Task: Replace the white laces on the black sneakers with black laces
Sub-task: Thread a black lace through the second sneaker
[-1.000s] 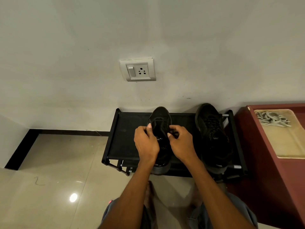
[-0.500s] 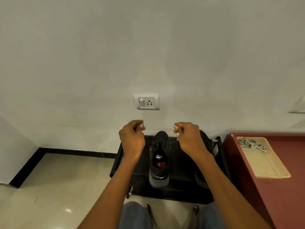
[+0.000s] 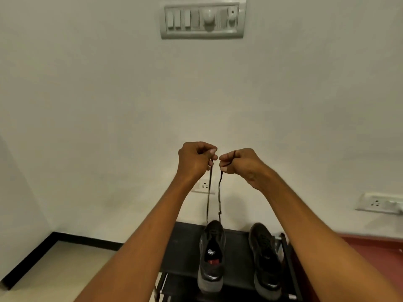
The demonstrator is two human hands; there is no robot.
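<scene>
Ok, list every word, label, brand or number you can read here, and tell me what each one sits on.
No text can be read.
Small white mark on the insole of the left black sneaker on the black shoe rack: a logo or label, too blurred to read.
Grey wall switch panel: no lettering visible.
White wall sockets: no markings visible.
Thin black lace, left hand, right hand: no writing.

Plain white wall (image 3: 109, 105) with switch panel (image 3: 202, 18), tiled floor (image 3: 54, 269).

We see both hands raised, left hand (image 3: 196, 160) and right hand (image 3: 238, 163) each pinching a black lace (image 3: 209, 192) end above the sneaker (image 3: 211, 256) on the rack (image 3: 185, 240)
</scene>
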